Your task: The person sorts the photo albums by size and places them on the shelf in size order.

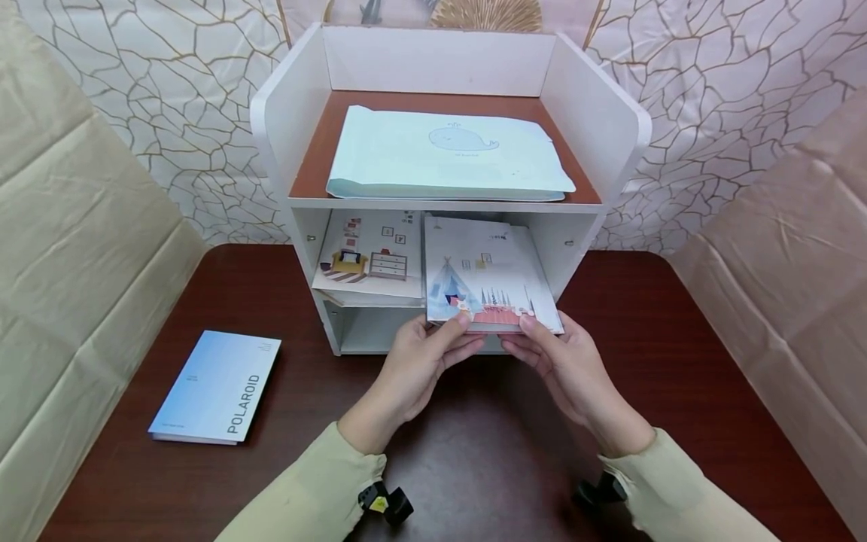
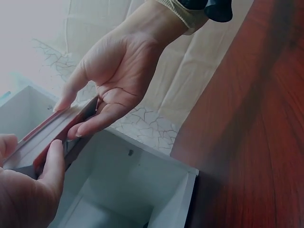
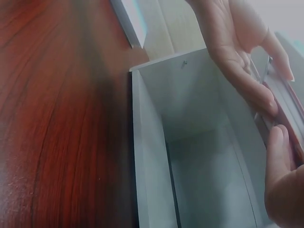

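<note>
A white-covered book (image 1: 477, 256) with a blue tent drawing sticks out of the right side of the middle shelf. My left hand (image 1: 416, 365) grips its near left corner, thumb on the cover and fingers underneath. At the near right corner my right hand (image 1: 576, 369) holds it the same way. Both wrist views show the page edge between thumbs and fingers. Under this book, another book edge (image 1: 538, 263) shows at the right. To its left on the same shelf lies a white book (image 1: 369, 256) with a yellow sofa and drawers drawn on it.
The white shelf unit (image 1: 616, 128) stands on a dark red-brown table (image 1: 677, 361). A pale mint packet (image 1: 447, 154) with a whale drawing lies on its top level. A blue book (image 1: 213, 388) marked POLAROID lies on the table at left. Fabric panels (image 1: 74, 248) flank the table.
</note>
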`<state>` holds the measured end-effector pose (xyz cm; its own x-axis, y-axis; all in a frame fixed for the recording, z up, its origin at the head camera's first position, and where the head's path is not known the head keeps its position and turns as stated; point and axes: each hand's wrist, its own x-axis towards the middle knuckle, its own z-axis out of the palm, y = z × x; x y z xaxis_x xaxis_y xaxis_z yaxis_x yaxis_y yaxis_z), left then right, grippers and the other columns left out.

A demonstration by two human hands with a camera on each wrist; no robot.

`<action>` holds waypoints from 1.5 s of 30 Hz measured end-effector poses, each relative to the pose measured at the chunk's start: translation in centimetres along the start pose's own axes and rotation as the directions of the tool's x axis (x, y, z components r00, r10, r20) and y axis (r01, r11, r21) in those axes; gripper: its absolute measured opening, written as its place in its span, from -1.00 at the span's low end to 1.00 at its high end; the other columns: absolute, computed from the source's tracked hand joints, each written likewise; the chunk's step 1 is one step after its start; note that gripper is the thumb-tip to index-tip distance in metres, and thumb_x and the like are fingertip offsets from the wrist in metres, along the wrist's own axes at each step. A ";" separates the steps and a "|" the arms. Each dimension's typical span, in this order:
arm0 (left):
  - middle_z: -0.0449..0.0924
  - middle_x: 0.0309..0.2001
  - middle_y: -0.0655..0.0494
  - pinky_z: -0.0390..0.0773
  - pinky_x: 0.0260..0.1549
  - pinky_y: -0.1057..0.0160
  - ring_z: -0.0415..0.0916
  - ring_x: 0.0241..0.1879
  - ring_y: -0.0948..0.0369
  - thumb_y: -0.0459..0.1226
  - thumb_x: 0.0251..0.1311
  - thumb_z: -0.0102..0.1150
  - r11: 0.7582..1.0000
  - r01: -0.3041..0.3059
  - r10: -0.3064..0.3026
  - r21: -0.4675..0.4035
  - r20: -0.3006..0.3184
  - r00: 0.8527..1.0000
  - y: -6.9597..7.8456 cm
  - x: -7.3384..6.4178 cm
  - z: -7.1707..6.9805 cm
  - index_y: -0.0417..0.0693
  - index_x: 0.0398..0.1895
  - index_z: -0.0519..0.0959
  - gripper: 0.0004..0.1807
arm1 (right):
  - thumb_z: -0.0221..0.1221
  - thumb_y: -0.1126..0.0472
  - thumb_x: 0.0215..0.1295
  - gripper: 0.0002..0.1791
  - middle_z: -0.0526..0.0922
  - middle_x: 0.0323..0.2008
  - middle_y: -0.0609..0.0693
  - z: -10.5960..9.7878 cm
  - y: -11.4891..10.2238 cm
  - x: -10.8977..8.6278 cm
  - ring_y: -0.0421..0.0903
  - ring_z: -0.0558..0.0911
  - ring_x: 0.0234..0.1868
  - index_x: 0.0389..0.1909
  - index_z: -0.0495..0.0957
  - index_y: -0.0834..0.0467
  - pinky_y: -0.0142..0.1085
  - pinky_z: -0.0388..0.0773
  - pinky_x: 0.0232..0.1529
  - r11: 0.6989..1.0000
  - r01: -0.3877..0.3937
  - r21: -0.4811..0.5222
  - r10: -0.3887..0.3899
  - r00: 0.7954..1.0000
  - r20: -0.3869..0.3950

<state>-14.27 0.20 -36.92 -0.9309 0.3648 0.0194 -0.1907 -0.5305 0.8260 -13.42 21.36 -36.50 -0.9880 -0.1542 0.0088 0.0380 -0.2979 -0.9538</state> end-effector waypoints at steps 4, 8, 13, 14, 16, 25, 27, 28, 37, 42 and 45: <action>0.50 0.13 -0.24 0.48 0.06 0.07 0.54 0.06 -0.04 -0.22 0.31 0.19 1.000 0.003 -0.003 -0.010 -0.022 1.000 -0.1 0.6 -0.1 -0.31 0.22 0.35 -0.49 | 0.09 0.21 0.44 -0.52 0.62 -0.01 0.15 0.1 0.2 0.5 -0.03 0.67 -0.09 0.25 0.23 0.35 -0.12 0.53 0.02 0.999 0.020 0.038 -0.020 1.000 0.001; 0.48 0.13 -0.24 0.51 0.03 0.11 0.53 0.07 -0.07 -0.20 0.30 0.20 1.000 0.000 -0.001 -0.024 -0.044 0.999 -0.2 1.3 -0.2 -0.32 0.21 0.36 -0.48 | 0.08 0.18 0.45 -0.51 0.64 -0.03 0.16 0.1 0.3 1.0 -0.03 0.67 -0.08 0.25 0.24 0.37 -0.13 0.52 0.03 0.998 0.031 0.057 -0.031 1.000 -0.006; 0.52 0.06 -0.26 0.54 -0.01 0.12 0.54 0.05 -0.11 -0.15 0.23 0.27 0.999 -0.023 0.019 -0.037 -0.115 0.993 -0.5 1.9 -0.2 -0.35 0.15 0.39 -0.44 | 0.09 0.14 0.44 -0.54 0.68 -0.16 0.13 0.3 0.6 1.6 -0.05 0.70 -0.14 0.17 0.31 0.36 -0.13 0.52 0.01 0.995 0.045 0.092 -0.041 0.998 -0.044; 0.54 0.04 -0.26 0.55 -0.02 0.12 0.54 0.04 -0.12 -0.13 0.22 0.28 0.999 -0.028 0.023 -0.035 -0.130 0.991 -0.6 2.0 -0.2 -0.34 0.14 0.40 -0.43 | 0.10 0.13 0.43 -0.56 0.69 -0.18 0.13 0.4 0.7 1.7 -0.05 0.70 -0.15 0.15 0.32 0.36 -0.13 0.53 0.00 0.994 0.048 0.102 -0.043 0.998 -0.053; 0.57 -0.02 -0.27 0.56 -0.04 0.12 0.55 0.03 -0.13 -0.11 0.19 0.31 0.999 -0.036 0.031 -0.029 -0.157 0.987 -0.7 2.2 -0.2 -0.36 0.10 0.43 -0.43 | 0.12 0.10 0.42 -0.56 0.69 -0.23 0.11 0.6 0.8 2.0 -0.06 0.71 -0.18 0.11 0.34 0.36 -0.14 0.55 -0.02 0.994 0.045 0.103 -0.036 0.995 -0.088; 0.62 -0.13 -0.33 0.60 -0.11 0.11 0.66 -0.15 -0.01 -0.05 0.17 0.32 0.999 -0.046 0.049 0.019 -0.212 0.976 -0.9 2.7 -0.1 -0.38 0.00 0.50 -0.44 | 0.18 0.02 0.36 -0.53 0.70 -0.33 0.10 1.2 0.8 2.6 -0.08 0.72 -0.26 -0.03 0.42 0.37 -0.17 0.59 -0.09 0.994 0.015 0.104 0.002 0.987 -0.162; 0.60 -0.11 -0.39 0.60 -0.13 0.10 0.67 -0.17 0.00 -0.04 0.17 0.32 0.998 -0.046 0.052 0.032 -0.218 0.975 -0.9 2.8 -0.1 -0.37 -0.01 0.51 -0.44 | 0.18 0.01 0.35 -0.53 0.70 -0.34 0.10 1.2 0.8 2.7 -0.09 0.72 -0.26 -0.03 0.43 0.37 -0.18 0.60 -0.09 0.994 0.012 0.109 0.006 0.985 -0.170; 0.58 -0.10 -0.42 0.60 -0.13 0.10 0.67 -0.18 0.00 -0.04 0.17 0.32 0.998 -0.045 0.052 0.036 -0.221 0.974 -0.8 2.8 0.0 -0.37 -0.02 0.52 -0.44 | 0.19 0.01 0.35 -0.53 0.70 -0.34 0.10 1.2 0.9 2.7 -0.09 0.72 -0.26 -0.03 0.43 0.37 -0.18 0.59 -0.09 0.994 0.011 0.111 0.008 0.985 -0.173; 0.59 -0.12 -0.42 0.62 -0.17 0.11 0.68 -0.22 0.01 -0.04 0.16 0.32 0.998 -0.032 0.045 0.055 -0.256 0.966 -0.7 2.8 0.4 -0.38 -0.04 0.53 -0.44 | 0.18 -0.02 0.35 -0.48 0.68 -0.30 0.11 1.2 0.8 2.6 -0.09 0.72 -0.24 0.02 0.41 0.37 -0.19 0.58 -0.08 0.997 -0.001 0.071 0.013 0.985 -0.174; 0.64 -0.15 -0.33 0.62 -0.19 0.11 0.68 -0.22 0.00 0.01 0.17 0.31 0.997 -0.001 0.022 0.080 -0.257 0.966 -0.5 2.6 0.4 -0.36 -0.03 0.53 -0.41 | 0.17 -0.03 0.35 -0.49 0.68 -0.29 0.13 1.2 0.8 2.5 -0.08 0.72 -0.24 0.01 0.41 0.36 -0.18 0.59 -0.09 0.998 -0.005 0.067 0.016 0.987 -0.161; 0.66 -0.15 -0.26 0.63 -0.20 0.12 0.67 -0.20 0.00 0.04 0.19 0.28 0.994 0.025 0.002 0.110 -0.243 0.970 -0.3 2.3 0.4 -0.34 0.00 0.52 -0.40 | 0.16 -0.04 0.36 -0.49 0.67 -0.26 0.13 1.2 0.8 2.3 -0.09 0.71 -0.26 0.02 0.37 0.33 -0.15 0.59 -0.09 0.999 -0.011 0.045 0.017 0.989 -0.148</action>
<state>-16.27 1.51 -36.94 -0.9791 0.1667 -0.1164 -0.1788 -0.4335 0.8833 -15.53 19.63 -36.90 -0.9985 -0.0180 -0.0525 0.0555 -0.3379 -0.9395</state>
